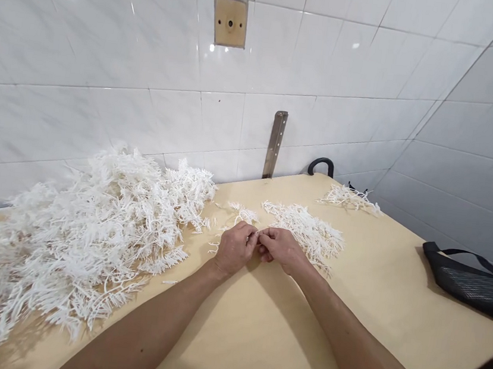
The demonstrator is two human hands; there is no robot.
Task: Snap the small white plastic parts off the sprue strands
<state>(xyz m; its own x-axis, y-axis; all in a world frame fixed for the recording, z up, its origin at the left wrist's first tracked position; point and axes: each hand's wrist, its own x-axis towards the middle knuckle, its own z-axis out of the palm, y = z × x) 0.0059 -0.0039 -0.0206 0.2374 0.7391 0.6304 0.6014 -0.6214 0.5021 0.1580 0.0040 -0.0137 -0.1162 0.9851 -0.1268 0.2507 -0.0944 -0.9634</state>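
My left hand (236, 246) and my right hand (280, 248) meet fingertip to fingertip above the table, both closed in a pinch. A thin pale bit, apparently a white artificial-plant sprig (259, 232), shows between them; most of it is hidden by the fingers. Just beyond my left hand lie a few loose white sprigs (243, 211). A flat bunch of white sprigs (306, 228) rests behind and right of my right hand. To the left rises a large heap of white feathery plastic foliage (100, 238).
The tan table (227, 338) runs back to a white tiled wall. At its right edge lies a black mesh bag (472, 284). A smaller pile of white stems (351, 198) sits at the back right, near a black curved handle (322, 161). A metal bracket (274, 145) stands against the wall.
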